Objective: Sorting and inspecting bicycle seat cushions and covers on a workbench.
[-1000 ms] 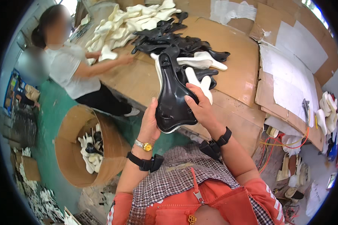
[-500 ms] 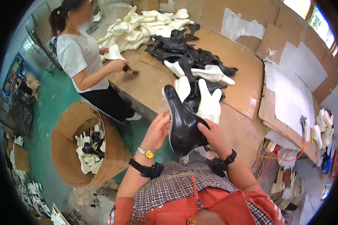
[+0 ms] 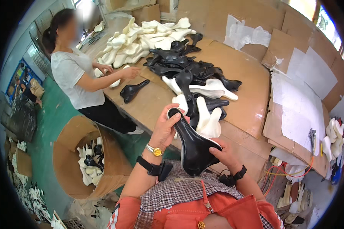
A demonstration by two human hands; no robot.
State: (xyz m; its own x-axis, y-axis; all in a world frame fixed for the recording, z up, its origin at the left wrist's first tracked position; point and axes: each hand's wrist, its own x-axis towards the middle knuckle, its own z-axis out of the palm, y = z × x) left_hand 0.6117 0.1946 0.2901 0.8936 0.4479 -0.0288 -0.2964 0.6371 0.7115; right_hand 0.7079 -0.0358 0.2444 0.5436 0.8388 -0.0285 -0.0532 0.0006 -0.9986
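A glossy black bicycle saddle (image 3: 193, 148) with a thin white rim is held in front of my apron, its narrow nose up and to the left. My left hand (image 3: 165, 129) is closed on the nose end, thumb pressed over the tip. At the wide rear part, my right hand (image 3: 224, 155) grips the right edge, its thumb on the black surface. Just beyond the held saddle, white foam saddle pieces (image 3: 209, 124) lie on the cardboard-covered table (image 3: 244, 105). A heap of black saddle covers (image 3: 179, 61) lies farther back.
White foam saddle pieces (image 3: 130, 40) are piled at the far left of the table. A co-worker (image 3: 74, 72) stands there beside a loose black saddle (image 3: 133, 91). At my left stands a large cardboard bin (image 3: 67, 160) holding white and black saddles. Orange cables (image 3: 271, 173) hang at the right.
The held saddle has come down and nearer to me, and my left thumb now lies over its nose. The co-worker has let go of a black saddle, which lies on the table.
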